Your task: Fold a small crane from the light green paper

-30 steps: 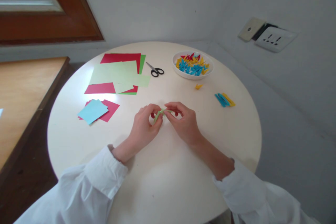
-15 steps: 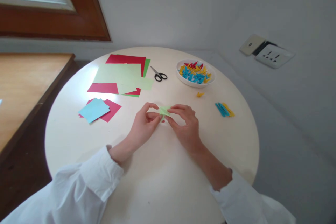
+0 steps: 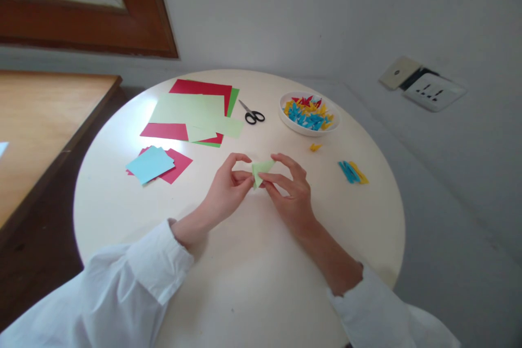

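Frame is mostly filled by a round white table (image 3: 253,283), flanked at left by a wooden desk (image 3: 49,119). Far left of the table is covered by overlapping large paper sheets (image 3: 183,109), light green on red and darker green. A pile of small paper squares (image 3: 150,164), blue over red, is set nearer, left of the hands. Far right is taken by a white bowl (image 3: 308,132), filled with blue, yellow and red folded shapes (image 3: 304,114). At table centre, left hand (image 3: 228,182) is half curled, left side of the folded green paper (image 3: 261,167) pinched by thumb and fingers. Right hand (image 3: 291,190) is curled a bit more loosely, right side of that paper gripped by its fingertips. Black-handled scissors (image 3: 248,112) are placed between sheets and bowl. Blue and yellow folded strips (image 3: 349,172) are laid together at right. One small yellow folded piece (image 3: 315,147) is left just near of the bowl.
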`<state>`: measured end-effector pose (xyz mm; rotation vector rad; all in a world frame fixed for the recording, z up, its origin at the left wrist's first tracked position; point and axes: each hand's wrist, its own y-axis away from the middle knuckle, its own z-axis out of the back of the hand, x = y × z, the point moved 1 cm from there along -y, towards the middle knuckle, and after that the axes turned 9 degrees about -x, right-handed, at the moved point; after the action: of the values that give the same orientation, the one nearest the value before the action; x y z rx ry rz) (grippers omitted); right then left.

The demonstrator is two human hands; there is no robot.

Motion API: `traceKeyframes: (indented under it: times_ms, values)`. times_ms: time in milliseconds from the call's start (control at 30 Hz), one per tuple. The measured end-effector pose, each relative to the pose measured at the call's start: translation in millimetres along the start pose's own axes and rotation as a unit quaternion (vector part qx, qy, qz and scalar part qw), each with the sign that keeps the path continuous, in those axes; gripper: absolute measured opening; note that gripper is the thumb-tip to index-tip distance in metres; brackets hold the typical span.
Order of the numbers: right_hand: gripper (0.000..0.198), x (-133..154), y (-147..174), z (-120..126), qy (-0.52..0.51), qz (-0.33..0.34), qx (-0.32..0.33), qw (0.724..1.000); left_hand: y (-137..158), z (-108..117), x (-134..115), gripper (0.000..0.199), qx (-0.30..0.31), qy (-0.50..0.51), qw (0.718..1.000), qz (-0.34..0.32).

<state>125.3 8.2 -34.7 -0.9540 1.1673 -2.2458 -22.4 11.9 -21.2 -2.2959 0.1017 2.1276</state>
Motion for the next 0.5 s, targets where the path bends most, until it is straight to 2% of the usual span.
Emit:
traceKeyframes:
  times_ms: [500]
  values:
    - [0.021, -1.5, 1.1, -0.5, 0.002, 0.022, 0.014, 1.0, 1.4, 0.1, -3.3, 0.021, 0.01, -0.021, 0.999, -0.026]
